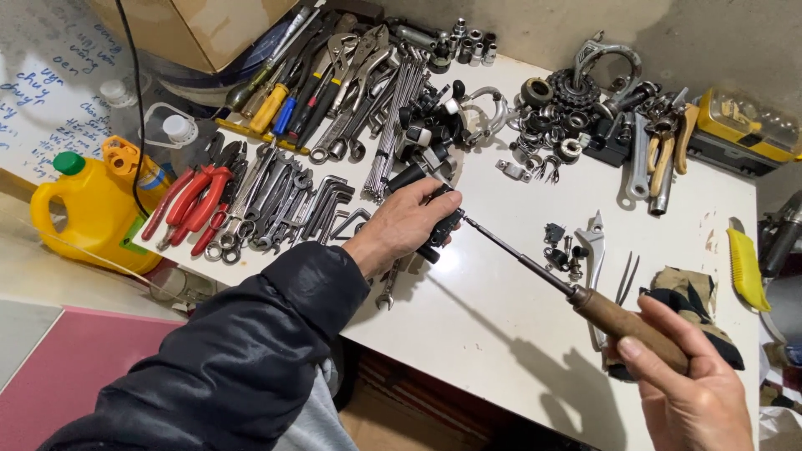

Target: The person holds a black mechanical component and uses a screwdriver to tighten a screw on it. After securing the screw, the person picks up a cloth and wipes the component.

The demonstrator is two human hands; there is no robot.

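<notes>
Right hand (697, 392), nearest the camera at lower right: fingers curled and pressed around the wooden handle of a screwdriver (585, 299), thumb laid along the top. The dark shaft runs up and left across the white table (468, 326).

Left hand (403, 224), in a dark padded sleeve (242, 351), lies further in near the table's middle. Its fingers are wrapped around a small black part (441, 230); the screwdriver's tip meets this part at its right side. Exact shape of the part cannot be told, as the fingers cover most of it.

Just right of the shaft: a few small dark bolts (561, 250), a silver lever (595, 246), and a pair of tweezers (626, 280). A folded cloth (693, 292) lies under and beside the right hand.

Left of the left hand: a row of wrenches (271, 200), bent hex keys (330, 205), then red-handled pliers (194, 200) at the table's edge. Off the table, a yellow jug (88, 213) with a green cap.

Farther back: a bundle of thin metal spokes (393, 125), a heap of black fittings (430, 129), screwdrivers with coloured handles (280, 100), gear cogs (572, 88), and a yellow case (743, 125) at far right.
</notes>
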